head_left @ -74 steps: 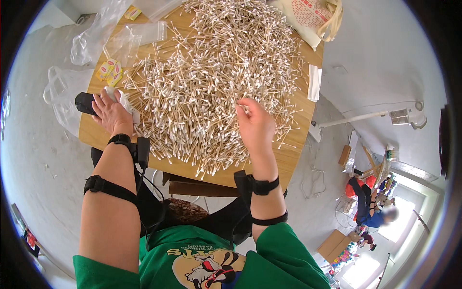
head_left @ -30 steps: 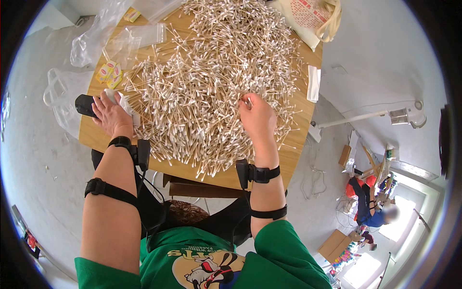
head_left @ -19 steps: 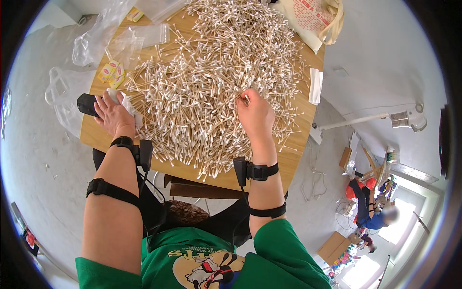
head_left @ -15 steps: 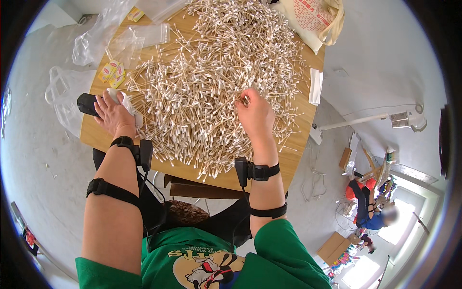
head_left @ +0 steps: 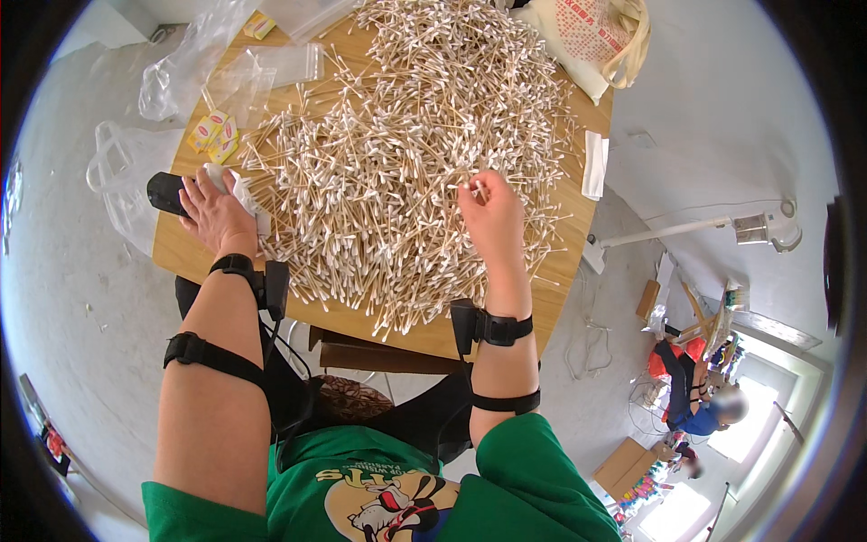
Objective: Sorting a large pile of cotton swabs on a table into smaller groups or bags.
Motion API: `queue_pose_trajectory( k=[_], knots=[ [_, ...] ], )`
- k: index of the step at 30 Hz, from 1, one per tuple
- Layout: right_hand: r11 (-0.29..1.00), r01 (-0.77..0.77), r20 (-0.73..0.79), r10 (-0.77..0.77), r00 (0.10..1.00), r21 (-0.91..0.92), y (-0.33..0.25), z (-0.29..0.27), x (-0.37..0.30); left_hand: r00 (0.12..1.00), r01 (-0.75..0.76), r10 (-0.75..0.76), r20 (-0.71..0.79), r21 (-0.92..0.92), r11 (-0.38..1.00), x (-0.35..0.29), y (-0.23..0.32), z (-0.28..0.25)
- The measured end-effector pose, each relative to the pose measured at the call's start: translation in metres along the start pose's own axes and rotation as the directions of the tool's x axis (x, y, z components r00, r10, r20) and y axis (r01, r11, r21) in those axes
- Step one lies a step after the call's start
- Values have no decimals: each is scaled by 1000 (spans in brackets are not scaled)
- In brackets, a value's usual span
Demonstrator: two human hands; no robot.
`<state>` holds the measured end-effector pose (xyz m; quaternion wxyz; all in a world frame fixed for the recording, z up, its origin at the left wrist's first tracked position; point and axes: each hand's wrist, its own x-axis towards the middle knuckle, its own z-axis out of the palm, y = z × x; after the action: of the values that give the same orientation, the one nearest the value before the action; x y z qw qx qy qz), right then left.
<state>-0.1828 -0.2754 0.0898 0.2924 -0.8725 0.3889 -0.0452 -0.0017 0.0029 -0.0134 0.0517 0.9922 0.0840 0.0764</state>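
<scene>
A large heap of cotton swabs, with pale wooden sticks and white tips, spreads over the wooden table. Over the right part of the heap, my right hand is closed in a pinch. White swab tips show at its fingers, so it seems to hold a cotton swab; how many is hidden. My left hand lies flat at the table's left side, fingers stretched out over a crumpled white tissue-like thing. Its fingertips reach the edge of a black rounded object, whose kind I cannot make out.
Small yellow packets and clear plastic bags lie at the back left. A cream cloth bag stands at the back right, above a folded white paper. Another person is far off at the right.
My right hand has shifted slightly to the right and nearer to me, still pinched; a white swab tip now shows between its fingers. My left hand stays in place.
</scene>
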Motion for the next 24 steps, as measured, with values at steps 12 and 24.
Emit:
queue_pose_trajectory(
  k=[12,24],
  knots=[
    [24,-330,322,164,932,944,21,-9,-11,1000,-10,10,-7,-9,1000,0,-3,5],
    [113,-268,250,152,956,957,21,-20,3,1000,-16,16,-4,-7,1000,-1,-2,3]
  ],
)
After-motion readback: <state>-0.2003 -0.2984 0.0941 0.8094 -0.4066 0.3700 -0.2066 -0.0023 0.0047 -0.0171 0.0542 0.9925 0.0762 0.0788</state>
